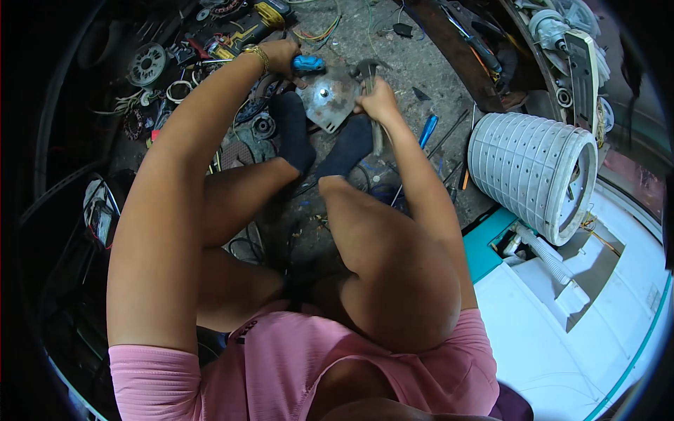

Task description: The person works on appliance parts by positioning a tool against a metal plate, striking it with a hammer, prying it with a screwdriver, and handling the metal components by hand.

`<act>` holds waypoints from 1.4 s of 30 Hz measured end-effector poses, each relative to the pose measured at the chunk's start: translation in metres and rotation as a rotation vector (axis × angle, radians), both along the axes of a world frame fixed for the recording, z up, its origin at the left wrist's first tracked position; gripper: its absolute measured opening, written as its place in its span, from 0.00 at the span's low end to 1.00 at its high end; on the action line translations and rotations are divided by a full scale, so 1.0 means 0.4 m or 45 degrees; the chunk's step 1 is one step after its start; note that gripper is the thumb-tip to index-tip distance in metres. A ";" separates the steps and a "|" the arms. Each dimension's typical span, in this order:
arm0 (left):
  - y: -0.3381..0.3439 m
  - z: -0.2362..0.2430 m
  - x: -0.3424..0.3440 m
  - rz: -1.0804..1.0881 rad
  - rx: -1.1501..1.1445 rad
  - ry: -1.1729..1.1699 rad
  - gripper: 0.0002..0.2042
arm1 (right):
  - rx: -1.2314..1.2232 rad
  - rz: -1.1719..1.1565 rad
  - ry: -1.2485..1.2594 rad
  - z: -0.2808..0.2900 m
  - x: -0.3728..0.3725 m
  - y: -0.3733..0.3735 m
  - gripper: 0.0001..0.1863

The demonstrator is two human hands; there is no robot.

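A grey metal plate [328, 102], roughly round with worn patches and a bright hub at its middle, lies between my two feet in dark socks. My right hand [379, 103] is closed round a hammer [368, 67] at the plate's right edge; its dark head points away and its handle runs back beside my right foot. At the plate's far left, my left hand [281, 57] has its fingers curled round a tool with a blue handle [307, 63]. The handle juts out to the right of the fist, and the tool's kind is hidden.
Motor parts, wires and a yellow-black power tool [239, 35] clutter the far left floor. A blue-handled screwdriver [428, 131] lies right of my right forearm. A perforated white drum [530, 172] rests on its side at right, by a white and teal machine casing [554, 337].
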State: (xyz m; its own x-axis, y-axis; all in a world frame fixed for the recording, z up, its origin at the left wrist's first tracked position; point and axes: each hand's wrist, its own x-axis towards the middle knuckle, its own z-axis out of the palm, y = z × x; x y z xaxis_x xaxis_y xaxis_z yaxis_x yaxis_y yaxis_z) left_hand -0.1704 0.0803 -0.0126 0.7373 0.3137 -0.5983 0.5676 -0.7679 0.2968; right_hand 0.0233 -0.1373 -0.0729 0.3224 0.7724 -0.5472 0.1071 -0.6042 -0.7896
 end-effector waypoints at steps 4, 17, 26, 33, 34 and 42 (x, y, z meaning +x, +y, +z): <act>-0.003 0.016 0.026 0.033 -0.143 0.142 0.17 | 0.272 0.137 -0.742 -0.002 0.033 0.093 0.14; -0.013 0.033 0.030 0.199 -0.199 0.370 0.15 | 0.114 0.312 -1.149 0.144 -0.093 0.009 0.49; 0.067 0.049 0.014 0.549 -0.146 -0.257 0.16 | -0.070 0.247 -1.015 0.111 -0.095 -0.026 0.44; -0.054 0.196 0.101 0.896 0.296 -1.278 0.19 | 0.377 -0.351 -0.684 0.129 0.063 -0.058 0.17; -0.122 0.241 0.118 1.063 -0.009 -1.448 0.17 | 0.265 -0.499 -0.071 0.186 0.064 -0.074 0.12; -0.413 0.212 0.280 0.712 -0.032 -1.212 0.11 | 0.504 -0.926 0.153 0.321 0.200 -0.323 0.13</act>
